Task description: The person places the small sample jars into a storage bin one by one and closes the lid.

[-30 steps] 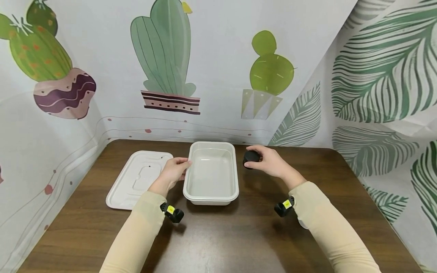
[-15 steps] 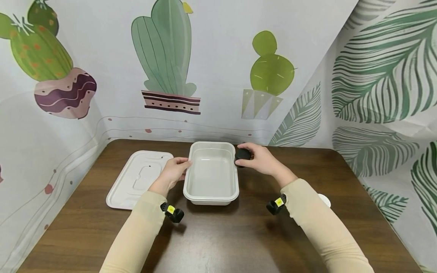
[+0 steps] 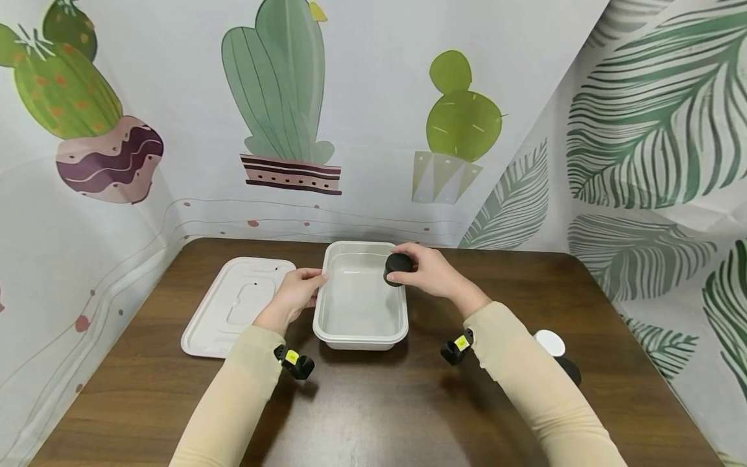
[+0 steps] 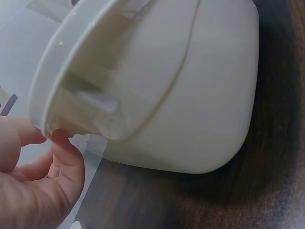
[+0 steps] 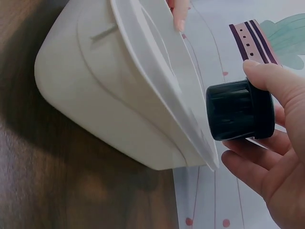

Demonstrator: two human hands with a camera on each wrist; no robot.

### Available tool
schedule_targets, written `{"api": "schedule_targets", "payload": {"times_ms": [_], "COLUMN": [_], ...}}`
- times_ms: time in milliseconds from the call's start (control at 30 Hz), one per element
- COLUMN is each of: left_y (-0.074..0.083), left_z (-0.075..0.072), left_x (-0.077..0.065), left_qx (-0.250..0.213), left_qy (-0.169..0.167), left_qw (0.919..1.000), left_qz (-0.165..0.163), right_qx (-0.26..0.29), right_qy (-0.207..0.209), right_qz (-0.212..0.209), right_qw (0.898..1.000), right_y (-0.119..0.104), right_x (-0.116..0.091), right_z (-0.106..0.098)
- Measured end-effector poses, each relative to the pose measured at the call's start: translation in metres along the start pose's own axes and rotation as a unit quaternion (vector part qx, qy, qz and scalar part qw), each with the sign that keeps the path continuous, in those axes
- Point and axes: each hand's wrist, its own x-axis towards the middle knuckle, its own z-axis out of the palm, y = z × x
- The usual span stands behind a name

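Note:
A white rectangular plastic tub (image 3: pixel 360 340) stands on the brown table. My left hand (image 3: pixel 292 295) pinches its left rim between thumb and fingers; the left wrist view shows the fingertips at that rim (image 4: pixel 47 95). My right hand (image 3: pixel 434 275) grips a small black round jar (image 3: pixel 399 269) with a wider cap, held above the tub's right rim. Seen from the right wrist, the jar (image 5: pixel 233 109) lies between thumb and fingers, its body pointing toward the tub (image 5: pixel 95 95). No objects show inside the tub.
To the left lies a white lid (image 3: pixel 213 324), flat and partly behind my left hand. A white round piece (image 3: pixel 550 342) and a black round piece (image 3: pixel 569 370) sit by my right forearm, the black one partly hidden. A printed cactus wall covering (image 3: pixel 373 130) rises behind the table.
My right hand has moved left with the black jar, from beside the tub to over its right rim. The round pieces by the right forearm have come into view. My left hand stays put.

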Motion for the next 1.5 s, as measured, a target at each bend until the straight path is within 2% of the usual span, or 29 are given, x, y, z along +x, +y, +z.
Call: {"api": "schedule_targets", "payload": {"times_ms": [233, 533, 833, 1167, 1333, 1500], "left_y": [0.001, 0.0, -0.001, 0.0, 0.0, 0.0], "left_z": [0.001, 0.001, 0.001, 0.002, 0.002, 0.002], "left_x": [0.0, 0.001, 0.003, 0.001, 0.0, 0.0], "left_qx": [-0.006, -0.009, -0.006, -0.009, -0.01, -0.008], "left_qy": [-0.002, -0.004, -0.001, 0.003, 0.003, 0.003], "left_qw": [1.0, 1.0, 1.0, 1.0, 0.9999, 0.9999], "left_qz": [0.001, -0.002, -0.007, -0.001, 0.0, 0.005], "right_qx": [0.01, 0.02, 0.031, 0.034, 0.028, -0.01], "right_qy": [-0.011, -0.014, -0.023, -0.034, -0.026, -0.003], "right_qz": [0.004, -0.02, -0.008, -0.035, -0.036, -0.036], "right_qw": [1.0, 1.0, 0.999, 0.998, 0.999, 0.999], "right_y": [-0.004, -0.004, -0.003, -0.008, -0.01, -0.011], "right_x": [0.006, 0.012, 0.02, 0.026, 0.031, 0.035], "right_z": [0.01, 0.026, 0.039, 0.062, 0.069, 0.075]}}
